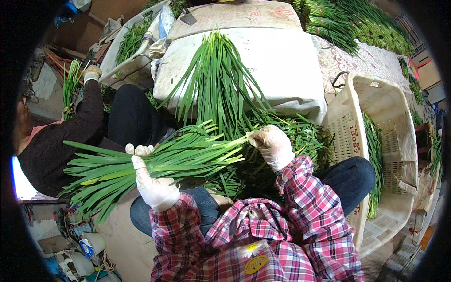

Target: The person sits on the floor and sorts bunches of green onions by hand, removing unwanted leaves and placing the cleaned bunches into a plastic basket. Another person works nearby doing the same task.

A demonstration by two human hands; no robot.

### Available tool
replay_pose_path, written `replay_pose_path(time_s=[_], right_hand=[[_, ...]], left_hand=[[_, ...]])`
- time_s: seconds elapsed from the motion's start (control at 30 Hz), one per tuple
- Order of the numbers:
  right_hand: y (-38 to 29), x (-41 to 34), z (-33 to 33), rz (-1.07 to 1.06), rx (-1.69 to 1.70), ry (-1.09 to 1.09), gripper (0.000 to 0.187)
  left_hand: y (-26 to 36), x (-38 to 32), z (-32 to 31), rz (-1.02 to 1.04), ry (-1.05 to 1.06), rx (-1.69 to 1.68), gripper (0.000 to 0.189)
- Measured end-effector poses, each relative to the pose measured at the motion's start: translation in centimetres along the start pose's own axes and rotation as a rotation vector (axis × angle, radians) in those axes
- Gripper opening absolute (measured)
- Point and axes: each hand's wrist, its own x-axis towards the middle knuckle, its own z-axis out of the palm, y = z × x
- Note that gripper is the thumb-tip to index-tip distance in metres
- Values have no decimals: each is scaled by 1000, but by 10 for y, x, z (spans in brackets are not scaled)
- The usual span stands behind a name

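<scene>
In my gloved left hand [155, 183] rests a loose bunch of green garlic chives [183, 155], its leaf tips to the left and its pale stem ends to the right. The thumb lies on the near side, and the fingertips show beyond the bunch. My gloved right hand [271, 144] pinches a few pale stem ends at the bunch's right side. Beyond my hands, another spread of chives [222, 81] lies on the white-covered table [289, 63], leaves hanging over its front edge. Loose leaves [299, 137] are heaped below, partly hidden by my hands.
At right stands a white plastic crate [352, 141] with chives inside. Another crate [121, 67] of greens is at upper left. A co-worker's gloved hand [92, 73] holds chives [71, 86] at left. Tied bundles [327, 24] are stacked at the back right.
</scene>
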Motion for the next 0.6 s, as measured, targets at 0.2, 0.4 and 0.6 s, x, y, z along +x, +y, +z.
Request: replay_pose_path(time_s=[0.2, 0.4, 0.6], right_hand=[[8, -3, 3, 40, -5, -48, 9], [45, -33, -8, 398, -70, -80, 12], [70, -55, 18, 486, -286, -569, 22]], left_hand=[[4, 0, -5, 5, -37, 41, 29], [42, 23, -33, 147, 159, 40, 37], [100, 43, -56, 240, -191, -370, 28]])
